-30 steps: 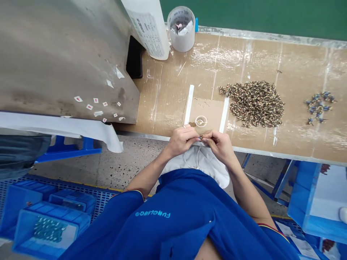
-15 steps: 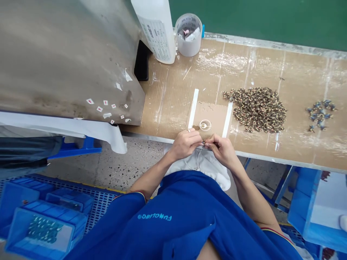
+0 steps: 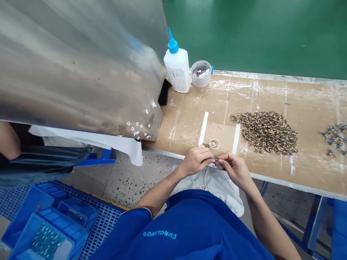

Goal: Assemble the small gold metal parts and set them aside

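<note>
My left hand (image 3: 198,161) is closed in a pinch at the table's front edge, a ring on one finger. My right hand (image 3: 235,168) pinches from the other side, fingertips almost against the left ones. Between them is a small blue-and-gold piece (image 3: 215,159), mostly covered by the fingers, its exact kind too small to tell. Just beyond the fingers, a white ring-shaped outline (image 3: 214,144) lies on a cardboard pad (image 3: 223,134) edged by two white tape strips. To the right lies a heap of tiny brown-and-gold pieces (image 3: 271,133); farther right is a loose group of bluish pieces (image 3: 336,139).
A white bottle with a blue nozzle (image 3: 177,70), a tape-roll cup of scraps (image 3: 201,74) and a black phone-like object (image 3: 163,92) stand at the back left. A metal panel (image 3: 81,72) bounds the left. Blue bins (image 3: 51,231) sit below; another person's arm (image 3: 9,141) shows far left.
The view has shifted, so the table appears lower and the whole bottle shows. Both hands stay together at the table edge; a bluish part of the piece now shows between the fingertips.
</note>
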`<state>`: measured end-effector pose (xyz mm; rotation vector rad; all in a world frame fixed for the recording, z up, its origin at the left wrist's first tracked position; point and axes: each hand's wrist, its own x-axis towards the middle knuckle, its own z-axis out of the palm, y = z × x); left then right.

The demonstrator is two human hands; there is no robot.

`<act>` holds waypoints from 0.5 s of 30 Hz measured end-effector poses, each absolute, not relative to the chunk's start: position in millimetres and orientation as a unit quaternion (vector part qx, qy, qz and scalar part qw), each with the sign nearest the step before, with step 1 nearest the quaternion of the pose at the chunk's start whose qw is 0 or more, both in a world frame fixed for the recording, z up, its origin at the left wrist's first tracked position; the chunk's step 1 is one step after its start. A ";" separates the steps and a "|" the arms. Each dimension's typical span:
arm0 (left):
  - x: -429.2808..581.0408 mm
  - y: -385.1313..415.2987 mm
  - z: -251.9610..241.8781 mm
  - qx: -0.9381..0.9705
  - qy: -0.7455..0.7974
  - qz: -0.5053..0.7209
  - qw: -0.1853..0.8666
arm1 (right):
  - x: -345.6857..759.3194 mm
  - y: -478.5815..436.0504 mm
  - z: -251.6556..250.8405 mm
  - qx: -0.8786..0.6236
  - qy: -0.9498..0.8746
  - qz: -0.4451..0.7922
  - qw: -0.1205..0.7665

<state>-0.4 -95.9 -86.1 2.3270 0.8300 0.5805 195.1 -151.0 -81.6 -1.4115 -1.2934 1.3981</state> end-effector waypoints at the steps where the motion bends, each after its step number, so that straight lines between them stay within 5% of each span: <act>1: 0.2 -96.0 -86.3 0.877 0.317 0.215 0.291 | 195.2 -149.9 -81.4 -0.550 -0.509 0.547 0.374; 15: 3.1 -95.0 -90.7 0.874 0.316 0.218 0.299 | 194.4 -141.6 -73.6 -0.546 -0.549 0.538 0.334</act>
